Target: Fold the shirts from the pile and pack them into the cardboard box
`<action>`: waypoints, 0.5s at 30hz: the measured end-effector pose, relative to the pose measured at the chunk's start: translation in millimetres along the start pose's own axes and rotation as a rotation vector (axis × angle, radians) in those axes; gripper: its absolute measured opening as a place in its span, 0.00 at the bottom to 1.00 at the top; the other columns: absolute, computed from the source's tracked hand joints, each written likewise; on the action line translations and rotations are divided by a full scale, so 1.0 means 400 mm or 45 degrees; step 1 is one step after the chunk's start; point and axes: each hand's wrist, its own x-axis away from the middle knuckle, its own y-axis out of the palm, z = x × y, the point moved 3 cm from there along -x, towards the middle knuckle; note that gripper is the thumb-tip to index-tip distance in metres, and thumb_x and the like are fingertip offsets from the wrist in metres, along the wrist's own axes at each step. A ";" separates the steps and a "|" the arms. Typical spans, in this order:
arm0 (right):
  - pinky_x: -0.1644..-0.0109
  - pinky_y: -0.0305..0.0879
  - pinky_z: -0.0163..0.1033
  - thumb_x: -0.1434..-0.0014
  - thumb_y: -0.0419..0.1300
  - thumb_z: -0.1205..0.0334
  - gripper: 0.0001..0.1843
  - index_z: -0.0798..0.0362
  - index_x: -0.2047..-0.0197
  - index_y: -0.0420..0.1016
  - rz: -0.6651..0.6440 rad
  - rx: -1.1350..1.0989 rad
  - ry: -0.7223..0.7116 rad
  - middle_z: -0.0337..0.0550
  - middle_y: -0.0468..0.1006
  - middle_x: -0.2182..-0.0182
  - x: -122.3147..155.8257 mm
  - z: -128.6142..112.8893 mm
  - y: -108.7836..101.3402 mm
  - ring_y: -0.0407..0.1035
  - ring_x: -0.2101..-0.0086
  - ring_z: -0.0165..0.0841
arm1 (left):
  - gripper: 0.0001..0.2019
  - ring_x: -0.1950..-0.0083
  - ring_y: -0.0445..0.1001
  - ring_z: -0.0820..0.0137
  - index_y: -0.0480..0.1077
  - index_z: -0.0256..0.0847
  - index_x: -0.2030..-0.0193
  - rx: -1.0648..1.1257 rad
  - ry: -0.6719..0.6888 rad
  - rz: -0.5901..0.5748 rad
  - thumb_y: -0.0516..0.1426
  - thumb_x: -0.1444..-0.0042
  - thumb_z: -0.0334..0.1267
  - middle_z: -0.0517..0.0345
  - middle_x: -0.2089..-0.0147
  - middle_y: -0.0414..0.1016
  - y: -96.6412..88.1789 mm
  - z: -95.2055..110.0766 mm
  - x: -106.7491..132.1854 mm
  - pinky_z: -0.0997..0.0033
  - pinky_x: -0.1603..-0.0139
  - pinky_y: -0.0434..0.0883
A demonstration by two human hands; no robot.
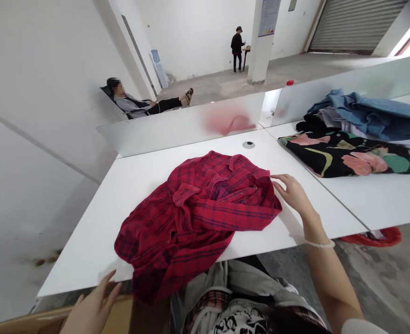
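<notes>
Red plaid flannel shirt (pixel 194 222) is sitting in a loose, crumpled heap in the middle of a white table (pixel 86 250), with the collar (pixel 238 163) up toward the far side. Right hand (pixel 291 195) is open with a slight curl, fingertips (pixel 273 180) just resting on the shirt's edge, no pinch or grip going on. There's a beaded bracelet (pixel 319 244) on that wrist. Left hand (pixel 92 308) is open too, fingers spread, down by the table's near edge just beside the hem. Can't tell if it's actually touching the cloth.

My guess is the shirt's light, soft and floppy, and it'll slump wherever you nudge it. It probably won't be slippery, but I wouldn't trust a grab in the middle of the bunch. Collar or shoulder seams look like the best places to take hold.

Next table over has a black floral garment (pixel 347 155) under a denim piece (pixel 368 113). No brand or label showing on any of it. Dark lettering on the top (pixel 240 320) the person's wearing and a poster (pixel 269 18) on the pillar are both unreadable from here.
</notes>
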 end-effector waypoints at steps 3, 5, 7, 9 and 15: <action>0.51 0.64 0.52 0.36 0.46 0.53 0.22 0.59 0.52 0.73 -0.020 0.191 0.139 0.58 0.75 0.58 0.022 0.085 0.028 0.68 0.57 0.48 | 0.19 0.56 0.78 0.58 0.71 0.46 0.52 -0.045 0.199 -0.064 0.48 0.47 0.46 0.50 0.59 0.80 -0.038 0.096 -0.076 0.58 0.53 0.71; 0.50 0.63 0.52 0.36 0.45 0.52 0.23 0.59 0.54 0.73 -0.115 0.235 0.157 0.60 0.75 0.57 0.031 0.112 0.062 0.68 0.56 0.48 | 0.22 0.55 0.77 0.55 0.70 0.42 0.50 -0.062 0.292 -0.052 0.46 0.44 0.47 0.46 0.57 0.79 -0.069 0.198 -0.156 0.53 0.50 0.69; 0.49 0.63 0.51 0.35 0.44 0.51 0.23 0.57 0.55 0.73 -0.192 0.266 0.155 0.59 0.74 0.55 0.034 0.115 0.095 0.67 0.54 0.47 | 0.22 0.52 0.74 0.54 0.69 0.38 0.47 -0.074 0.522 -0.012 0.45 0.41 0.46 0.43 0.52 0.77 -0.098 0.333 -0.241 0.52 0.46 0.65; 0.47 0.60 0.54 0.35 0.44 0.50 0.23 0.56 0.53 0.72 -0.202 0.325 0.168 0.58 0.72 0.51 0.035 0.104 0.119 0.64 0.50 0.48 | 0.19 0.52 0.74 0.59 0.70 0.43 0.48 0.029 0.807 -0.034 0.46 0.39 0.44 0.49 0.53 0.77 -0.118 0.479 -0.321 0.56 0.46 0.66; 0.45 0.57 0.54 0.39 0.50 0.53 0.16 0.55 0.58 0.71 -0.130 0.153 0.244 0.57 0.72 0.50 0.032 0.086 0.127 0.61 0.47 0.49 | 0.17 0.50 0.71 0.64 0.66 0.38 0.47 0.314 0.956 0.061 0.54 0.40 0.44 0.49 0.46 0.68 -0.120 0.778 -0.503 0.54 0.50 0.70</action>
